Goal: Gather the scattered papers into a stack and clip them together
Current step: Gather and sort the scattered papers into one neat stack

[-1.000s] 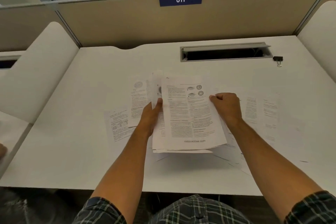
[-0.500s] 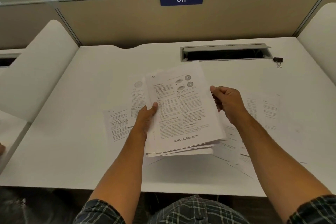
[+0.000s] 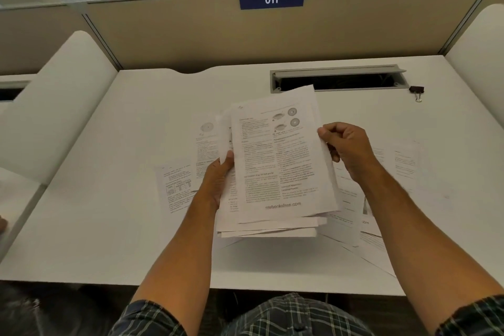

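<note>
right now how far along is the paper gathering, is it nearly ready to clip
Partly done. A fair bundle of papers is held above the desk, the left hand on one edge and the right hand on the other, but its edges are uneven. Loose sheets lie on the left and on the right. The binder clip sits untouched by the cable slot.

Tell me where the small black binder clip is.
The small black binder clip lies on the white desk, far right, beside the grey cable slot's right end.

We've lifted the stack higher off the desk. Both hands tilted it more upright.
</note>
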